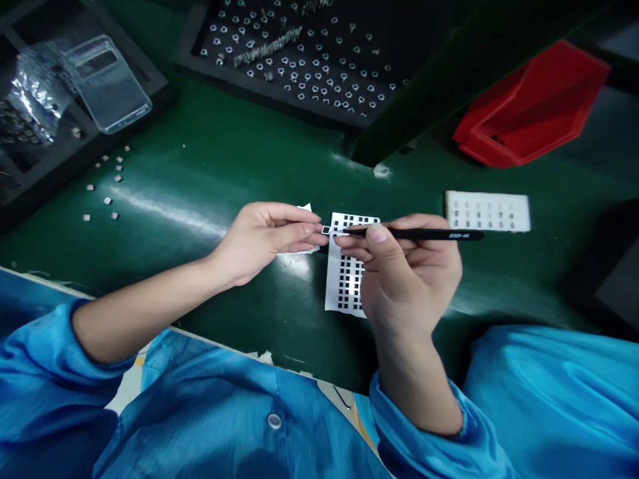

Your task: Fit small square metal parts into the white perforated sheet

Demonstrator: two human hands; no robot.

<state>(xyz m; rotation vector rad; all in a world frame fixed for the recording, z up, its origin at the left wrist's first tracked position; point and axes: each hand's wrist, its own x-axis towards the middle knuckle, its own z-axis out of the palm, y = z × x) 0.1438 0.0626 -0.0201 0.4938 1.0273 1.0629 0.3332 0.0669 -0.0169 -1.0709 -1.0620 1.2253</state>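
**Head view:** we look down on a green work mat (210, 173).

**Left hand (264, 243):** fingertips beside a tiny square metal frame (325, 230); we cannot tell if they pinch it.

**Right hand (404, 266):** clamped on black tweezers (424, 234), their tips over the sheet's top edge, near the frame.

**Hands:** close together, not touching, as far as we can tell.

**Sheet:** a white sheet with black square cells (345, 273) lies on the mat, beneath the right hand's fingers.

**About the hands:** a white card (488, 211) lies to the right; loose metal pieces (107, 199) lie left; beyond, a black tray of frames (299, 66), a clear plastic case (107, 83), and a red bin (529, 110).
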